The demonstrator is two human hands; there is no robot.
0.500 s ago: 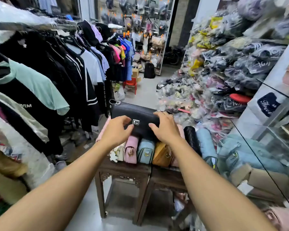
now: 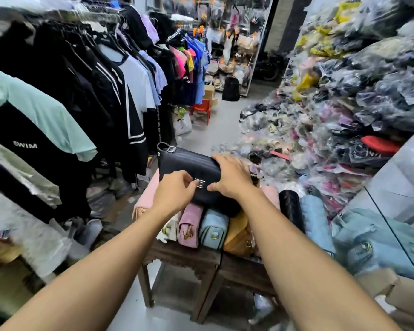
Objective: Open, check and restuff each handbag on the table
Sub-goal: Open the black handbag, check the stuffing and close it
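A black handbag (image 2: 189,163) with a silver clasp (image 2: 199,183) lies on top of a row of handbags on a dark wooden table (image 2: 184,255). My left hand (image 2: 175,192) has its fingers curled at the clasp, on the flap's front edge. My right hand (image 2: 232,177) grips the bag's right end, thumb by the clasp. Below stand a pink handbag (image 2: 189,225), a light blue handbag (image 2: 213,229), a tan handbag (image 2: 239,235), a black quilted handbag (image 2: 290,209) and another blue handbag (image 2: 317,220).
A rack of hanging clothes (image 2: 69,96) fills the left side. Plastic-wrapped goods (image 2: 344,103) are heaped on the right, with a glass counter (image 2: 397,211) at the near right. A red stool (image 2: 201,111) and cardboard boxes stand in the aisle beyond.
My left hand has closed in on the clasp. My right hand has slid further over the bag's right end. The bag now shows more of its top.
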